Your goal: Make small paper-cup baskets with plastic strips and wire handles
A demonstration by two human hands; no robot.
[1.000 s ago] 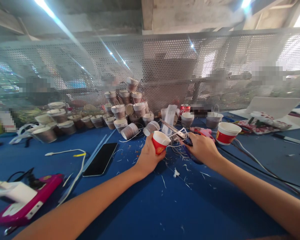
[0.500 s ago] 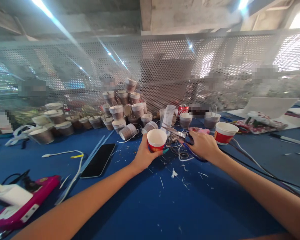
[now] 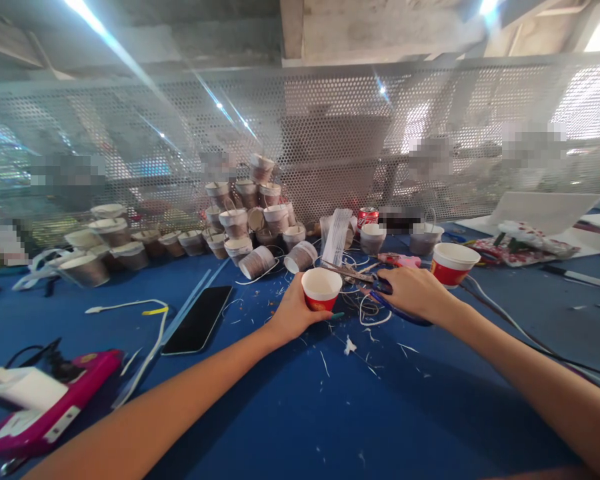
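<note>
My left hand (image 3: 296,305) is closed around a red and white paper cup (image 3: 322,301), its white rim facing up and tilted slightly toward me. In my right hand (image 3: 411,291) is a pair of scissors (image 3: 384,284) with dark blue handles. Their metal blades point left and lie just above the cup's far rim. A second red and white cup (image 3: 451,272) stands on the table beyond my right wrist. Several cups wrapped in grey-brown material, one of them a tipped cup (image 3: 301,257), lie behind my hands.
Wrapped cups (image 3: 234,225) form a stack by the perforated screen (image 3: 330,133). A black phone (image 3: 198,320), a magenta power strip (image 3: 75,393) and a white cable (image 3: 155,347) occupy the left side. Paper scraps (image 3: 349,345) litter the blue table. A red can (image 3: 368,216) stands at the back.
The held cup has moved slightly right and toward me. My right hand with the scissors has shifted a little right and down.
</note>
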